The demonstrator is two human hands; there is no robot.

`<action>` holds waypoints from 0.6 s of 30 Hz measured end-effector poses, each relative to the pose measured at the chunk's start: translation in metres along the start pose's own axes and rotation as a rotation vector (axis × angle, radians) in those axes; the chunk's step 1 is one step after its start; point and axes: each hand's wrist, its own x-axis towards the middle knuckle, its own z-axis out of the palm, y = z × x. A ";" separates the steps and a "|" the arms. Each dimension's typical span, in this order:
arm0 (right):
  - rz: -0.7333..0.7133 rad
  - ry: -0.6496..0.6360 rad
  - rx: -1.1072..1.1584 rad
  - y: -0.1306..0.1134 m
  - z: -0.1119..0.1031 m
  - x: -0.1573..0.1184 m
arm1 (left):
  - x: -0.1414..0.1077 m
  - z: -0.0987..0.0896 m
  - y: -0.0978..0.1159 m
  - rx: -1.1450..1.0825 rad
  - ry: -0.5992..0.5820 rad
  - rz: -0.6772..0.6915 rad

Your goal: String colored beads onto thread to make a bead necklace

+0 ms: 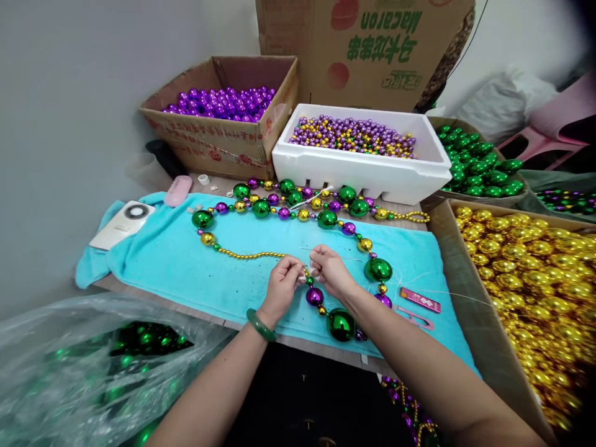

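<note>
A bead strand with a green ball [341,324], purple balls and a small gold bead chain [251,255] loops over the turquoise towel [167,248]. My left hand [283,285] pinches the strand where the gold chain meets a small green bead. Close on its right, my right hand [331,270] has its fingers pressed together around a thin needle [344,256], which sticks out to both sides. What lies between the fingertips is too small to make out. A second strand [358,207] lies behind, along the towel's far edge.
Behind stand a cardboard box [223,146] of purple balls and a white foam box [358,164] of small beads. A box [493,329] of gold balls is at right. Pink snips [421,320], a red packet [420,300] and a white device [121,225] lie on the towel.
</note>
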 end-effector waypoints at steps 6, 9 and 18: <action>-0.026 0.017 -0.162 0.003 -0.012 0.002 | 0.001 0.003 -0.013 0.013 0.029 -0.056; -0.049 -0.072 -0.267 -0.005 -0.013 -0.006 | 0.005 -0.003 -0.007 -0.031 0.056 -0.074; -0.317 -0.247 -0.489 -0.056 0.010 -0.033 | 0.023 -0.012 0.050 0.396 -0.080 0.299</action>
